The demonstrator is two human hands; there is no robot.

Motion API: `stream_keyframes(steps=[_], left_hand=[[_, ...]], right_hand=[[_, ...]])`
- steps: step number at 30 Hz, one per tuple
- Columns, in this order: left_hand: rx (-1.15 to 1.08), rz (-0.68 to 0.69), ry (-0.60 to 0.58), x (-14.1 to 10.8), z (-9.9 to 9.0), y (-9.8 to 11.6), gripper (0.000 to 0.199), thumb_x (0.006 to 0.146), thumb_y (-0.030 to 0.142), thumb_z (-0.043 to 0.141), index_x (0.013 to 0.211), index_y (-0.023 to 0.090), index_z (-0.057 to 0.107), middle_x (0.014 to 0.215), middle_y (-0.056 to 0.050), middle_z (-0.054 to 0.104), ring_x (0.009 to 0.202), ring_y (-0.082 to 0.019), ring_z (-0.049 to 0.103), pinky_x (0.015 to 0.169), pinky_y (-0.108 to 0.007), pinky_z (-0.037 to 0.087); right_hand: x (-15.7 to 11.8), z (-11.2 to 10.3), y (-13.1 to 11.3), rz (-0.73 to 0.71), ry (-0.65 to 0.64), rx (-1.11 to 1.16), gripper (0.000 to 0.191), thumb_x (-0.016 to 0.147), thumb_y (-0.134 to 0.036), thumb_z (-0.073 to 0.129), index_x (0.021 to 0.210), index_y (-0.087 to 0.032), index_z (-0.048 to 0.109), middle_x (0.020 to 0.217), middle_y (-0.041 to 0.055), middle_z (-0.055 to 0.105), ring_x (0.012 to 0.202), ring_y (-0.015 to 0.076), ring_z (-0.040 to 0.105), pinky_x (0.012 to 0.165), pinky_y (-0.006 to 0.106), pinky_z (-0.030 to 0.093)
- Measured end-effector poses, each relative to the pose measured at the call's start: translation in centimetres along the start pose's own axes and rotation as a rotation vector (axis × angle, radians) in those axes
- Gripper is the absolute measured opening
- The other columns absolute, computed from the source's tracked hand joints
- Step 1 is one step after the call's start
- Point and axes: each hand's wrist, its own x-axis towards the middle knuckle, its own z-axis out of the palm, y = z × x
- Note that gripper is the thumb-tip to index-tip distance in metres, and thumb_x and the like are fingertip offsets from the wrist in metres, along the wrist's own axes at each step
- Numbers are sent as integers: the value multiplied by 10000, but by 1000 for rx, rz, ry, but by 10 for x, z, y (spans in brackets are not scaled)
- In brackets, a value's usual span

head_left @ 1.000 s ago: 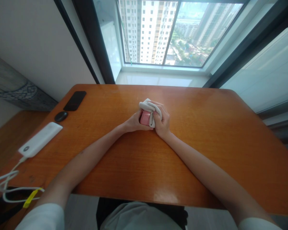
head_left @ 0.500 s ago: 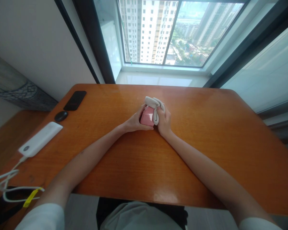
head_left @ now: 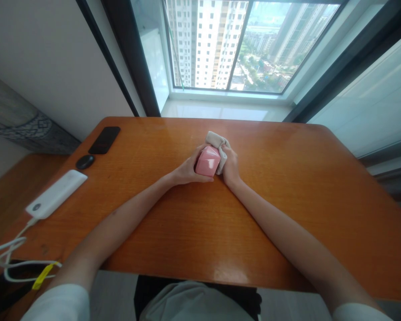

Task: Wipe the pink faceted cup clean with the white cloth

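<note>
Seen from the head-worn camera, the person's left hand (head_left: 189, 172) is half closed, its fingers curled around a glossy pink angular object (head_left: 207, 161). The right hand (head_left: 231, 167) is curled just beside it, pressing a crumpled off-white cloth (head_left: 216, 141) against the object's right side. Both hands rest on the orange wooden tabletop (head_left: 287, 200). Well beyond and left of the left hand lie a black smartphone (head_left: 104, 140), a black oval computer mouse (head_left: 84, 162), and a white power bank (head_left: 56, 194) trailing a white cable (head_left: 10, 263).
</note>
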Motion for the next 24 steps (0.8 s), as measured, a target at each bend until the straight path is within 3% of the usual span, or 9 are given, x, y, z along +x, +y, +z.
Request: stream_keyframes(steps=[5,8,12,16,19,23,24], left_hand=[[4,-19,-6,-1,0,-1,1194,667,524,997,1648,261,368,1628,-160,496,1511,-449,489,1288,-592,417],[-5,0,-7,-2,0,-3,1215,659,515,1006,1647,271,342,1648,-163,475,1536,-447,470,1302,-607,400],[-47,-22,-26,-3,1,-8,1264,650,491,1020,1642,272,268,1643,-182,483,1545,-435,481,1291,-615,427],[-23,-60,-5,-5,2,-12,1251,619,492,1028,1609,230,309,1616,-201,510,1526,-442,509,1272,-618,472],[23,-79,-1,-5,0,-9,1057,668,504,983,1532,193,460,1545,-163,597,1449,-426,583,1251,-592,518],[35,-123,-48,-3,3,3,698,748,522,903,1324,193,684,1397,-85,733,1345,-371,671,1226,-580,560],[40,-154,48,-2,7,6,676,767,532,886,1334,219,692,1363,-58,756,1350,-360,680,1224,-593,564]], right_hand=[[-3,1,-3,-48,8,-32,385,1061,-511,564,838,-217,673,737,-34,634,683,173,552,669,305,509],[-7,2,-6,-117,-7,-73,379,1086,-508,520,1021,-211,747,887,0,744,809,204,659,794,341,570],[-16,1,-12,-253,-41,-133,397,1122,-473,475,1324,-253,736,1166,46,806,1032,248,743,952,402,593],[-23,-3,-23,-494,-103,-223,372,1125,-398,482,1366,-277,738,1288,77,794,1166,289,750,1054,480,587],[-25,-6,-31,-732,-188,-307,374,1099,-355,500,1385,-298,734,1355,90,778,1280,334,720,1133,578,554],[-24,-6,-32,-938,-299,-393,424,1045,-343,546,1435,-334,711,1363,64,789,1329,366,708,1187,662,506],[-24,-6,-31,-983,-323,-411,439,1030,-342,561,1443,-335,707,1365,60,791,1324,369,712,1189,666,503]])
